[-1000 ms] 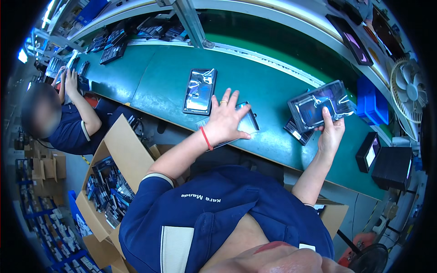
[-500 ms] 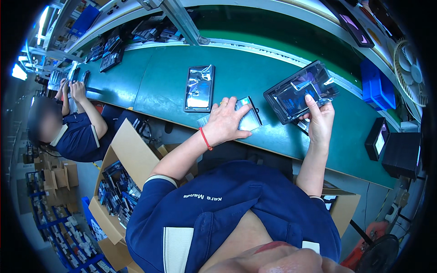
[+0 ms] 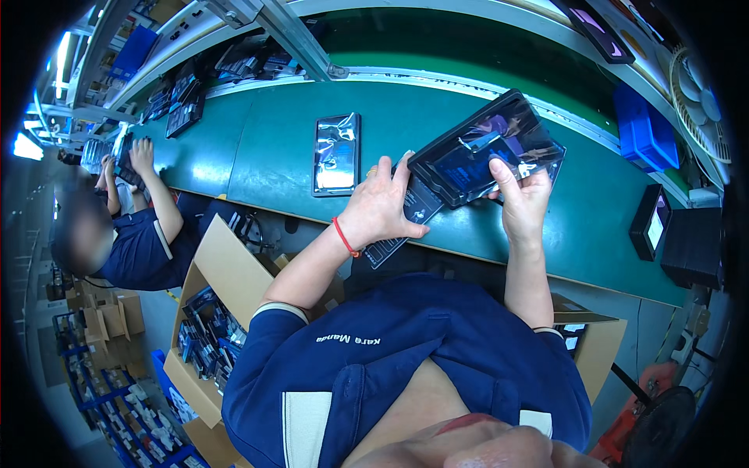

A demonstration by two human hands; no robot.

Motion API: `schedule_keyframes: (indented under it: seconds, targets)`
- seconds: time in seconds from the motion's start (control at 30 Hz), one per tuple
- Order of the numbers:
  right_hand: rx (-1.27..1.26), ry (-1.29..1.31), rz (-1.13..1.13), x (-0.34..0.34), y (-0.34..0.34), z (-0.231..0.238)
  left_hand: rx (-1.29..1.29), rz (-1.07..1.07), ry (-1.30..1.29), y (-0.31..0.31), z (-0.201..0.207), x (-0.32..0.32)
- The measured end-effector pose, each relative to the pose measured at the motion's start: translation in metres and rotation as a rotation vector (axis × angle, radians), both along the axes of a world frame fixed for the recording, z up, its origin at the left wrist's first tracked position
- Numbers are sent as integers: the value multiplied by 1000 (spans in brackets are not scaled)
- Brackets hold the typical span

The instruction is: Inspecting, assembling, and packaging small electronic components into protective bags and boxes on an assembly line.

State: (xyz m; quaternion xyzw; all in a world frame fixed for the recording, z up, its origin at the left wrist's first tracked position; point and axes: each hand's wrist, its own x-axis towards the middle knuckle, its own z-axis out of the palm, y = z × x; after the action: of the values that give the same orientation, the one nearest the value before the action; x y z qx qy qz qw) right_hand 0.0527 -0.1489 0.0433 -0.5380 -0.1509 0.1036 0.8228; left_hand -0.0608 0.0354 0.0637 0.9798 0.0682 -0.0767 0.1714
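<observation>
Well, right hand (image 3: 524, 201): black tray (image 3: 480, 152), contents unclear

A head-worn fisheye looks down, close above the navy shirt (image 3: 406, 324), onto the green bench (image 3: 277, 144).

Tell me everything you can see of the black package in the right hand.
The black package is a flat, roughly rectangular tray with a raised rim, apparently plastic, under glossy clear film. Purple and blue areas show on its face; glare hides some detail. It slants above the green bench, face toward the camera. The right hand grips its right-hand end, thumb on the face, other fingers partly hidden. Its left end overlaps the dark card in view; whether they touch is unclear.
</observation>
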Motion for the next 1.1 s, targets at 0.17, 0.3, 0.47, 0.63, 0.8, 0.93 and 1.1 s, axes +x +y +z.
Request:
schedule_keyframes:
  seconds: [0.17, 0.3, 0.47, 0.63, 0.8, 0.93, 1.1]
  targets:
    - [49, -107, -85, -6, 16, 4, -32, 16, -224, -3, 6, -7]
    - [59, -234, -130, -11, 21, 9, -61, -13, -427, -2, 3, -10]
    - [61, -321, -144, -19, 21, 16, -93, 4, -559, 0, -3, -11]
    - [106, -415, -42, -20, 15, 19, -67, 29, -610, -2, -6, -12]
    - [-27, -496, -84, -17, 5, 19, -34, 46, -653, -2, -8, -12]
    - [-236, -523, -166, -11, -6, 31, -74, 89, -647, 2, -4, -13]
    - [-220, -388, -20, -6, -24, 36, 36, 69, -711, 8, 0, -13]
